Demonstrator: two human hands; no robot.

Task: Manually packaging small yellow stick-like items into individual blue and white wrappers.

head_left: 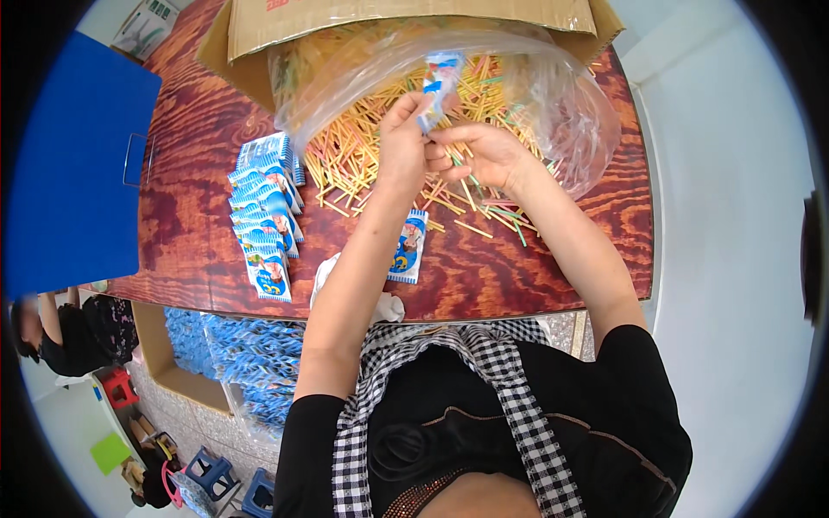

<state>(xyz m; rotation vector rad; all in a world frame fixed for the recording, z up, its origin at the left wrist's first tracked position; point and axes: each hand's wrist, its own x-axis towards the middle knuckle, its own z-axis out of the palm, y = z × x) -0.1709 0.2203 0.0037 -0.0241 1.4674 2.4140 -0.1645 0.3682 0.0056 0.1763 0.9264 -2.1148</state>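
My left hand (402,142) pinches a small blue and white packet (442,79) and keeps it raised over a heap of thin coloured sticks (354,160). Close by, my right hand (490,157) has its thumb against the lower end of that packet. Its fingers curl around a few thin sticks, partly hidden by the hand. The heap, mostly yellow with some pink and green, spills from a clear plastic bag (566,112). Below my left wrist another blue packet (408,249) lies flat on the table, partly covered by my forearm.
Overlapping blue packets (269,216) form a row on the left of the red-brown table (190,207). A cardboard box (414,22) stands at the far side, and a blue panel (78,164) at the left. Below the near edge, another box (186,384) holds many blue packets.
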